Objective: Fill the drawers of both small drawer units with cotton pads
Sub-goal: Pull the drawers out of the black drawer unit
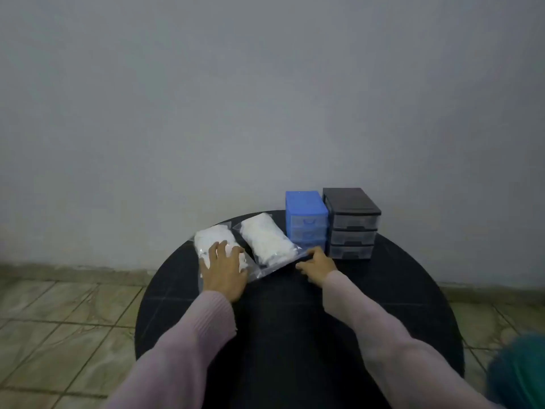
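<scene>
We see glossy clear plastic bags (267,262) of fluffy white cotton, a blue plastic unit (305,206) and black one (351,202) with translucent drawers, matt black tabletop (280,320), ribbed knit sleeves (203,323).

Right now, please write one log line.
left hand: on left bag | right hand: pinching right bag | drawers: closed

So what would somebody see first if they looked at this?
Probably the two clear bags of white cotton pads on the round black table: the left bag lies under the left hand, and the right hand pinches the near corner of the right bag. Next, the blue drawer unit and the black drawer unit, side by side at the table's far edge, drawers all closed.
</scene>
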Demonstrator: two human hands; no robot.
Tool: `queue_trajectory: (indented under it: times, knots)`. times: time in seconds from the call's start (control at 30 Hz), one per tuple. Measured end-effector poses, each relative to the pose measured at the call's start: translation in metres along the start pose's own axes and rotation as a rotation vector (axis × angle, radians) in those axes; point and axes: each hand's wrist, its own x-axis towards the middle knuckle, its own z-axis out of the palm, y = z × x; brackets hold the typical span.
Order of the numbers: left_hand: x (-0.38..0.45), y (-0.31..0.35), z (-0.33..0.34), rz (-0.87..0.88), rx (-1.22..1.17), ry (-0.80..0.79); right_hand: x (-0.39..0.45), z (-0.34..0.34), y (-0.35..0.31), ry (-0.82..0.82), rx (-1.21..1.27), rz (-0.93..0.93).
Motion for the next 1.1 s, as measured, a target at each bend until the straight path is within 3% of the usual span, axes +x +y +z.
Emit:
queue_trajectory:
  times: [0.07,0.23,0.67,0.83,0.9,1.0,1.1]
  knots:
    - [0.004,-0.008,0.003,-0.069,0.026,-0.086,0.011,0.010,-0.005,0.015,0.201,0.087]
    - [0.018,-0.025,0.013,-0.039,-0.024,-0.188,0.036,0.032,-0.013,0.035,0.567,0.218]
    - [0.051,-0.045,0.014,-0.020,-0.053,-0.137,0.062,0.056,-0.029,-0.021,0.513,0.234]
    - [0.051,-0.015,0.012,0.062,-0.159,0.047,0.035,0.025,-0.028,0.003,0.310,0.239]
    - [0.049,0.005,0.012,0.162,-0.224,0.122,0.026,0.006,-0.024,0.113,0.238,0.164]
    - [0.049,0.041,0.011,0.316,-0.335,0.205,0.013,-0.026,-0.016,0.436,0.080,0.000]
    - [0.055,0.081,0.006,0.428,-0.384,0.161,-0.002,-0.051,-0.010,0.715,-0.014,-0.124]
